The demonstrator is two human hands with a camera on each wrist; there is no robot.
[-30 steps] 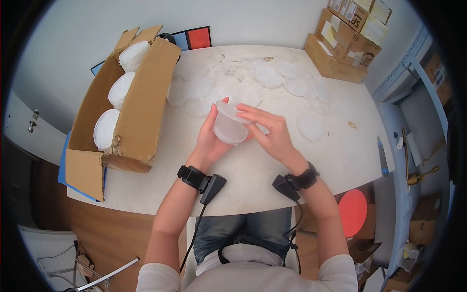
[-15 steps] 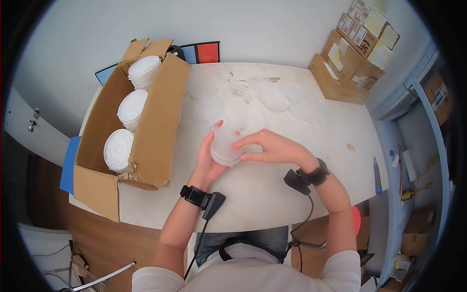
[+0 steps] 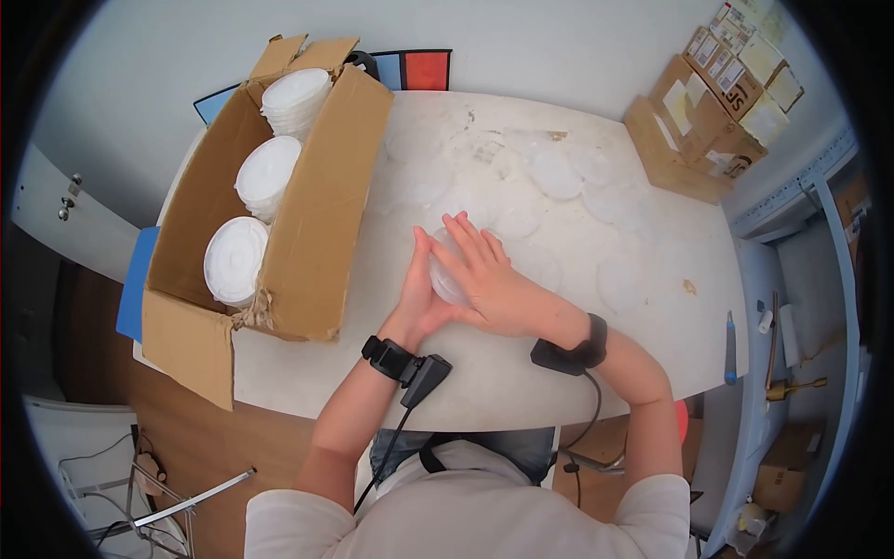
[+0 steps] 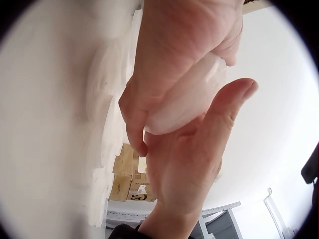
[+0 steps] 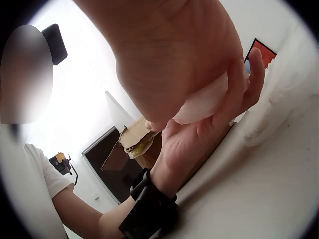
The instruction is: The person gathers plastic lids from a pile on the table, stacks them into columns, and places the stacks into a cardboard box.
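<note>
Between the two palms, above the table, is a stack of round translucent plastic lids [image 3: 440, 279]. My left hand [image 3: 419, 303] grips it from the left, thumb raised along its side. Laid over it from the right is my right hand [image 3: 498, 289], fingers straight and together, covering most of it in the head view. The left wrist view shows the right palm against the smooth pale side of the lids [image 4: 187, 99], with the right thumb [image 4: 227, 107] sticking out. Seen from the right wrist, left fingers [image 5: 234, 92] wrap around the lids' far edge.
An open cardboard box [image 3: 321, 214] at the left holds white lid stacks [image 3: 236, 261]. Thin translucent lids [image 3: 557, 172] lie scattered over the table's far half. Parcels [image 3: 698, 121] are piled at the back right. A blue-handled tool [image 3: 730, 349] lies by the right edge.
My right hand has gone from fingertips touching the lids to lying flat across them. The left hand keeps its hold. The head view has shifted.
</note>
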